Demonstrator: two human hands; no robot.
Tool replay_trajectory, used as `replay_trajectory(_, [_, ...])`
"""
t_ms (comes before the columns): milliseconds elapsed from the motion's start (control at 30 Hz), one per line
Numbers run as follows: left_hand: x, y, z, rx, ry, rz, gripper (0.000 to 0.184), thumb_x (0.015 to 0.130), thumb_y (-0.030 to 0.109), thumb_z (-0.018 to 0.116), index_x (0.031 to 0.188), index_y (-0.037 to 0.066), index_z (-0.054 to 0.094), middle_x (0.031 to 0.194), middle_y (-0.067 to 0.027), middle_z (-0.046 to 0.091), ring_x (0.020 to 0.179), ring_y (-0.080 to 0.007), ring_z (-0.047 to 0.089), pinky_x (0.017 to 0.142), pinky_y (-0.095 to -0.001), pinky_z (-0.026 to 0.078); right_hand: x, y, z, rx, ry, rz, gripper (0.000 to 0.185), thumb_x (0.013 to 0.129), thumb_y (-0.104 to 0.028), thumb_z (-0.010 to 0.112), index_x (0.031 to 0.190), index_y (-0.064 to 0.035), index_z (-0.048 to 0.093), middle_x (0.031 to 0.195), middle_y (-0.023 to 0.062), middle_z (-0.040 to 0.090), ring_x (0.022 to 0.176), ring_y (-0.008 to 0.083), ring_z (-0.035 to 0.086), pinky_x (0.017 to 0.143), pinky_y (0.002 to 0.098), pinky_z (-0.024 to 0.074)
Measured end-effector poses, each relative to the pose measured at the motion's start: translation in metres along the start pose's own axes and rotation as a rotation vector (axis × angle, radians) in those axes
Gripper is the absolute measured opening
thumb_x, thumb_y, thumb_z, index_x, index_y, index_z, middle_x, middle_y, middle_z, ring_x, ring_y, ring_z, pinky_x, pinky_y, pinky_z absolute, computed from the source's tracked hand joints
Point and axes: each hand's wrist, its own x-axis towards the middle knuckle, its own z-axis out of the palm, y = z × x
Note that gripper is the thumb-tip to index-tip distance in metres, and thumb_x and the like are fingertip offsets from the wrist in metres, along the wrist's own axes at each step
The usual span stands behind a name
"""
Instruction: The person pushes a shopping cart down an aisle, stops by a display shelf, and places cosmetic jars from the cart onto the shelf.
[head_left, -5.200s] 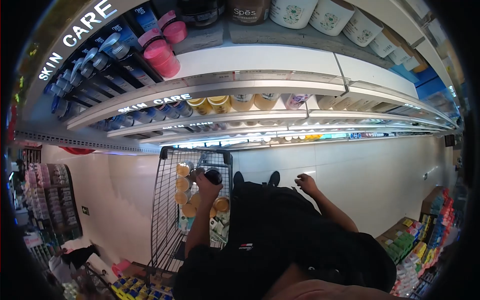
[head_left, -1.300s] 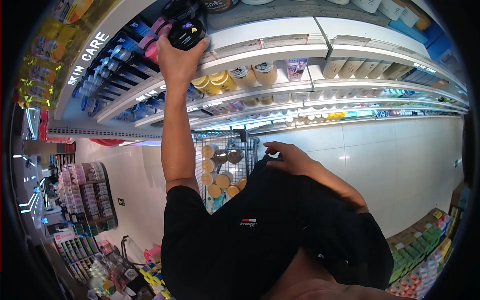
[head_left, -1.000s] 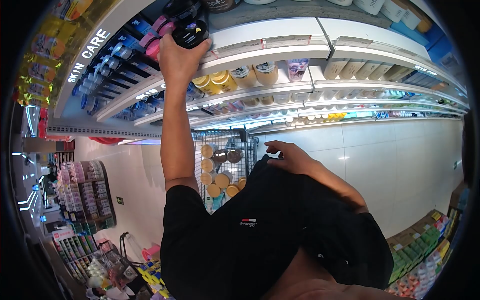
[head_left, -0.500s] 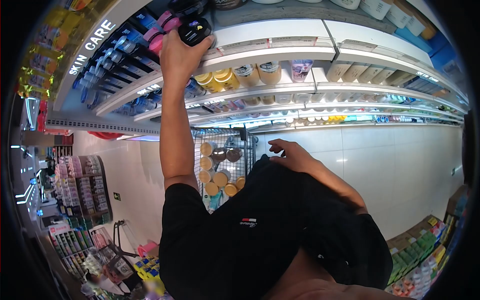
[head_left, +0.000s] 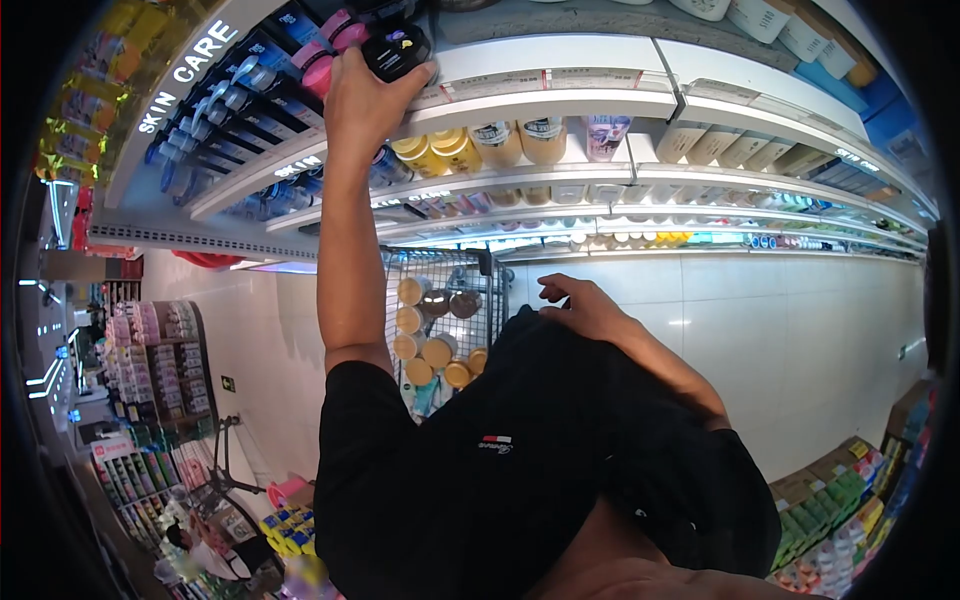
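Note:
At the upper left shelf, my left hand has its thumb and fingers around a black jar with small purple and yellow print on its lid. Pink-lidded containers stand just left of the jar, with blue pump bottles beyond them. My right hand is empty, held low beside the black shirt with its fingers bent and apart. A wire shopping cart stands between my arms and holds several jars with tan lids and a couple of brown ones.
Lower shelf tiers carry yellow-lidded tubs and other bottles. Pale floor tiles lie to the right. Boxed goods line the lower right. Display racks and another person are at the lower left.
The view has shifted slightly, and the person at the lower left shows more plainly. My left hand stays around the black jar; my right hand keeps its pose.

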Motion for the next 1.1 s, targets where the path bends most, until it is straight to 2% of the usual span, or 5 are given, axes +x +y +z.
replay_trajectory(367, [-0.002,-0.012,0.004,-0.075,0.044,0.103,0.077,0.069,0.055,0.084,0.11,-0.006,0.061,0.105,-0.0229,0.062,0.099,-0.0389,0.065,0.086,-0.0454,0.052,0.003,0.004,0.003,-0.004,-0.017,0.058,0.05,0.09,-0.025,0.073,0.131,-0.0008,0.058,0.111,0.0153,0.071,0.102,0.0277,0.069,0.09,0.0377,0.0541])
replay_trajectory(900, [-0.007,-0.009,0.008,-0.036,0.106,0.076,0.079,0.068,0.056,0.084,0.112,-0.005,0.061,0.109,-0.0228,0.062,0.1,-0.0382,0.066,0.086,-0.0448,0.053,0.005,0.013,0.002,0.012,-0.004,0.084,0.049,0.09,-0.025,0.072,0.13,-0.0002,0.059,0.11,0.0162,0.072,0.101,0.0288,0.069,0.089,0.0374,0.0539])
replay_trajectory(1100, [-0.003,-0.01,0.007,-0.042,0.08,0.07,0.076,0.068,0.051,0.085,0.113,-0.006,0.061,0.109,-0.0232,0.062,0.1,-0.0389,0.065,0.087,-0.0453,0.052,0.005,0.011,0.001,0.007,-0.014,0.103,0.049,0.091,-0.026,0.072,0.131,-0.0009,0.058,0.111,0.015,0.072,0.103,0.0284,0.069,0.09,0.0373,0.0539])
